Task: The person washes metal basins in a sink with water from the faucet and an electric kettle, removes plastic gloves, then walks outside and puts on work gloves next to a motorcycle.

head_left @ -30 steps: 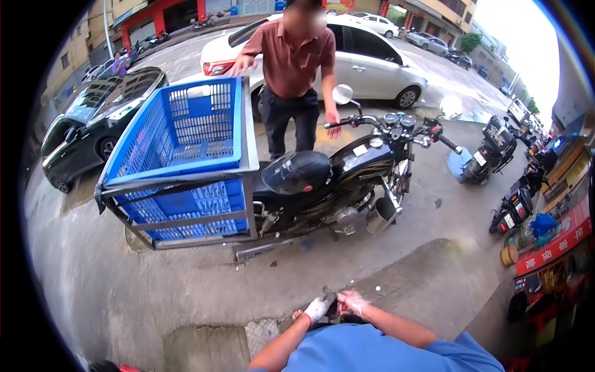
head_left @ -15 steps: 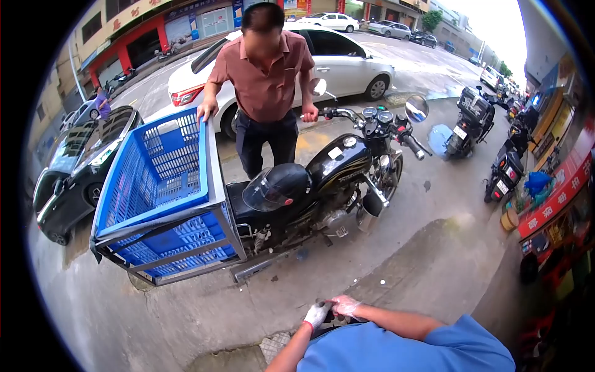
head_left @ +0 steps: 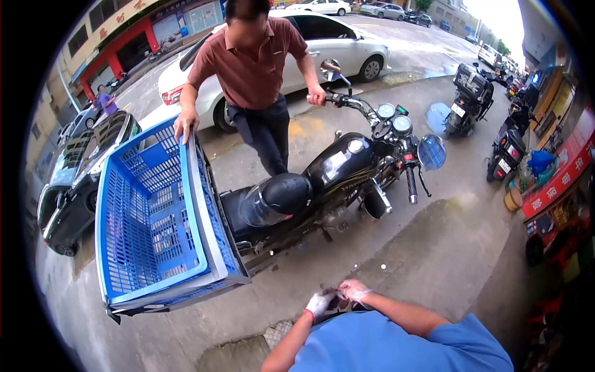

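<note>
My left hand, in a white glove with a red cuff, is closed low in front of my blue shirt. Just to its right, my right hand, in a thin see-through glove, has its fingers pinched together. Something small and dark lies between the two hands, with a bit of red at the right fingertips; its kind is too small to make out. Beyond them stands a black motorcycle with a black helmet on its seat. A blue plastic crate in a metal frame sits at its rear.
Across the motorcycle, a person grips the handlebar with one hand and the crate rim with the other. A white car is behind them, a dark car at left. Parked scooters and a red-signed shopfront line the right.
The motorcycle and crate have shifted and leaned toward me, with the handlebar turned. The person bends further over it. My right hand has risen slightly rightward from my left.
</note>
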Tool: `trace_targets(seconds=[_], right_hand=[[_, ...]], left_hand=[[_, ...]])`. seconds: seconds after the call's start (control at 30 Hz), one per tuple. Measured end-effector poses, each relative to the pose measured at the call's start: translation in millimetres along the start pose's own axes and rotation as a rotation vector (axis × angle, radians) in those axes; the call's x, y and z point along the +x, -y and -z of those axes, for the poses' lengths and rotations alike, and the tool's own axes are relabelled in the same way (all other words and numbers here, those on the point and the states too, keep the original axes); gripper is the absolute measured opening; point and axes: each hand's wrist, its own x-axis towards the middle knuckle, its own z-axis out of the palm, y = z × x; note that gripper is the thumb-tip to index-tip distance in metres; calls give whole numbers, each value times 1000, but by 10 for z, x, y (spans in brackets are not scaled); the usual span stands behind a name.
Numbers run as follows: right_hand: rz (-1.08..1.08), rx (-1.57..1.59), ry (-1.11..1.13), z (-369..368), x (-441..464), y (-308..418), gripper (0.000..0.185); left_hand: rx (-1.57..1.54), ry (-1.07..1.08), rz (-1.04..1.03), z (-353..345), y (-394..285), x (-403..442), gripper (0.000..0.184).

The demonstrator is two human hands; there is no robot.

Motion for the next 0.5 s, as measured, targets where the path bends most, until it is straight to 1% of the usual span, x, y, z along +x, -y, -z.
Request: trace_targets(seconds=[0.03,0.07,0.17,0.23,0.27,0.3,0.37,0.43,0.47,0.5], right_hand=[[-65,-6,0,33,-7,80,23],[-16,-15,-36,27,63,3,18],[-210,161,17,136,-27,185,13],[-202,246,13,122,29,36,12],[-134,228,1,119,68,-73,13],[-138,223,16,88,100,-163,13],[-123,287,-89,49,113,-294,12],[-133,301,-56,95,89,-381,12],[-153,466,-85,111,85,-445,11],[-166,550,-110,136,68,-519,11]], left_hand=[[-78,0,23,81,-103,-48,27],[-134,-39,24,194,-52,20,27],[-247,-180,-38,467,36,121,25],[-283,-278,0,566,47,167,24],[-296,-294,10,609,43,193,24],[-303,-300,-2,639,30,235,24],[-314,-305,-11,666,1,329,24],[-329,-312,1,655,-52,442,24],[-308,-307,5,660,-84,515,24],[-310,-298,6,666,-114,585,24]])
